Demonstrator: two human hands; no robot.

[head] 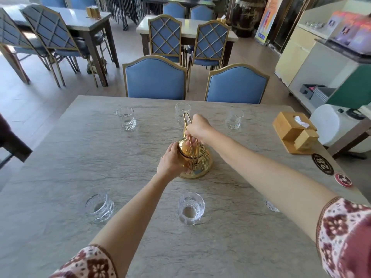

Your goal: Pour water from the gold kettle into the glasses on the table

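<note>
The gold kettle stands on the grey table near its middle. My right hand is closed around the kettle's tall handle from above. My left hand presses against the kettle's left side by the lid. Clear glasses stand around it: three along the far edge, two near me, and another glass mostly hidden behind my right forearm.
A wooden tissue box and holder sit at the table's right, with a round number tag and a red coaster near the right edge. Two blue chairs face me across the table. More tables and chairs stand behind.
</note>
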